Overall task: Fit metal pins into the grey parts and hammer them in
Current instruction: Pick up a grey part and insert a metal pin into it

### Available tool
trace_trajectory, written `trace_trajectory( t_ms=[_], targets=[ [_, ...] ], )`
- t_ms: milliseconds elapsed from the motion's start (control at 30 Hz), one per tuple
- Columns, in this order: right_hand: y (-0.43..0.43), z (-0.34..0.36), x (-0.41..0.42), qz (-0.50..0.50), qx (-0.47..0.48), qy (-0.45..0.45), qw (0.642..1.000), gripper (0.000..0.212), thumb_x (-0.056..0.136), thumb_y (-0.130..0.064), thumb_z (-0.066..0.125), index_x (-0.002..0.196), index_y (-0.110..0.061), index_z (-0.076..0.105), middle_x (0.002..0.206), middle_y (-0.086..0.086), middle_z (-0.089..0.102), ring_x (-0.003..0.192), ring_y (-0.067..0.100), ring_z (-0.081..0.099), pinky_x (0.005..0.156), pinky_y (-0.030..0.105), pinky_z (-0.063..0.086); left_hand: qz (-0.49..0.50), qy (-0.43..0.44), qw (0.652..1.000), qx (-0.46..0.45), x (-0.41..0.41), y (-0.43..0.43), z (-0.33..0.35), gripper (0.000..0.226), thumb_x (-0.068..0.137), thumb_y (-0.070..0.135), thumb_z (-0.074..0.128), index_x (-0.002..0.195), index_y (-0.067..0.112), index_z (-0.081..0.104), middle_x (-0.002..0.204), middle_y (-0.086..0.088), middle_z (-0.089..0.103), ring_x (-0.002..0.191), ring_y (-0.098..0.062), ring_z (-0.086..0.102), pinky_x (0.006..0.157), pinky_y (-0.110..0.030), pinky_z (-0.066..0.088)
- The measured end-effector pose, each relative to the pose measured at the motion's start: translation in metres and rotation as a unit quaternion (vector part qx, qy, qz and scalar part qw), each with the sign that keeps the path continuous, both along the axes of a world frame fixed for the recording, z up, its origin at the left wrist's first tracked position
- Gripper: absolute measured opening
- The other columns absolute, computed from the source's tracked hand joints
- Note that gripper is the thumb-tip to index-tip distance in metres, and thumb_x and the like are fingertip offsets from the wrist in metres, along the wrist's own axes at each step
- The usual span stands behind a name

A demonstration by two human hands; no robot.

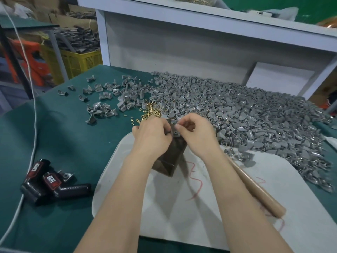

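Observation:
A grey part (174, 129) sits on top of a dark metal block (171, 156) that stands on the white board (182, 207). My left hand (152, 135) grips the part from the left with curled fingers. My right hand (197, 133) pinches at the part's upper edge from the right; whether it holds a pin is hidden by the fingers. A small heap of brass pins (151, 111) lies just beyond my hands. A wooden hammer handle (255, 187) lies on the board to the right, its head hidden behind my right forearm.
A large heap of grey parts (246, 115) covers the green table at the right and back. Scattered grey parts (109, 99) lie at the back left. Black tools (51, 183) and a white cable (34, 125) lie at the left. A white shelf (182, 42) stands behind.

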State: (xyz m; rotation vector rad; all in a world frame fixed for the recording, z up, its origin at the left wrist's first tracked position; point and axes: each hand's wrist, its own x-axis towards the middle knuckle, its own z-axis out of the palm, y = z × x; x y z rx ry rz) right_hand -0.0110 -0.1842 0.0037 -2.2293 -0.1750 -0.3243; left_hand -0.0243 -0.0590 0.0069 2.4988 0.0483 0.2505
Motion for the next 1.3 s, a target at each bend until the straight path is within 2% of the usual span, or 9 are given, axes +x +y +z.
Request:
trace_trajectory(
  t_ms=[133,233,367,467,533,833,967,1067,1300],
  targets=[
    [0.001,-0.004,0.0,0.012,-0.034,0.015,0.999,0.012,0.083,-0.016,0.068,0.073,-0.022,0.063,0.064,-0.011,0.053,0.06,0.003,0.046,0.063,0.021,0.037,0.005,-0.005,1.0,0.004,0.0,0.0,0.0,0.013,0.087,0.029,0.062,0.074,0.03,0.06,0.101,0.003,0.064,0.105,-0.024,0.055,0.086,-0.034,0.03],
    [-0.001,-0.002,0.001,0.007,-0.073,0.008,0.997,0.011,0.083,-0.017,0.067,0.075,-0.023,0.065,0.065,-0.016,0.053,0.059,-0.002,0.045,0.057,0.015,0.033,0.004,-0.008,1.0,0.003,0.0,0.0,0.0,0.013,0.086,0.03,0.064,0.074,0.03,0.062,0.101,0.003,0.065,0.105,-0.024,0.055,0.087,-0.035,0.031],
    [0.001,-0.005,0.0,0.0,-0.083,-0.008,0.997,0.012,0.084,-0.017,0.066,0.074,-0.023,0.063,0.078,-0.007,0.055,0.062,-0.002,0.045,0.059,0.012,0.031,0.001,-0.009,1.0,-0.002,-0.001,0.0,0.0,0.012,0.087,0.031,0.064,0.075,0.029,0.063,0.1,0.002,0.066,0.104,-0.024,0.056,0.088,-0.035,0.033],
    [0.003,-0.007,-0.002,-0.005,-0.062,-0.023,0.998,0.013,0.085,-0.015,0.066,0.075,-0.022,0.061,0.077,-0.012,0.048,0.063,-0.004,0.044,0.062,0.001,0.032,0.0,-0.009,1.0,-0.003,-0.001,0.0,0.001,0.013,0.087,0.03,0.063,0.074,0.03,0.061,0.101,0.002,0.066,0.104,-0.025,0.056,0.087,-0.035,0.033],
    [0.003,-0.007,-0.003,-0.005,-0.059,-0.028,0.998,0.015,0.085,-0.014,0.066,0.074,-0.021,0.06,0.074,-0.014,0.047,0.063,-0.005,0.044,0.063,0.0,0.032,0.001,-0.009,1.0,-0.001,-0.002,0.0,0.001,0.013,0.087,0.029,0.062,0.074,0.03,0.061,0.101,0.002,0.066,0.104,-0.025,0.056,0.087,-0.036,0.033],
    [0.005,-0.007,-0.006,-0.024,-0.073,-0.026,0.997,0.015,0.086,-0.015,0.064,0.073,-0.019,0.059,0.072,-0.013,0.048,0.063,-0.003,0.044,0.061,0.002,0.032,0.001,-0.012,1.0,-0.005,-0.002,-0.001,0.002,0.01,0.087,0.025,0.062,0.08,0.027,0.068,0.1,0.0,0.065,0.103,-0.026,0.056,0.089,-0.038,0.036],
    [0.007,-0.001,-0.006,-0.026,-0.121,-0.006,0.992,0.011,0.088,-0.018,0.061,0.076,-0.019,0.059,0.08,-0.006,0.052,0.069,0.007,0.046,0.063,0.016,0.029,-0.001,-0.014,1.0,-0.006,-0.002,-0.002,0.002,0.011,0.087,0.023,0.061,0.081,0.026,0.069,0.101,0.0,0.066,0.103,-0.026,0.056,0.09,-0.038,0.037],
    [0.011,0.007,-0.005,-0.028,-0.175,0.017,0.984,0.012,0.089,-0.019,0.057,0.077,-0.019,0.058,0.088,-0.001,0.055,0.085,0.018,0.051,0.073,0.026,0.037,-0.002,-0.013,1.0,-0.003,-0.003,-0.002,0.002,0.01,0.087,0.024,0.061,0.083,0.024,0.07,0.102,-0.002,0.065,0.103,-0.028,0.055,0.09,-0.038,0.037],
    [0.012,0.02,-0.003,-0.007,-0.224,0.064,0.972,0.012,0.09,-0.019,0.056,0.078,-0.021,0.054,0.088,0.004,0.058,0.091,0.025,0.056,0.073,0.029,0.044,-0.004,-0.015,1.0,0.009,-0.002,-0.002,0.002,0.007,0.087,0.023,0.062,0.085,0.021,0.068,0.102,-0.004,0.063,0.103,-0.03,0.053,0.09,-0.039,0.036]
  ],
)
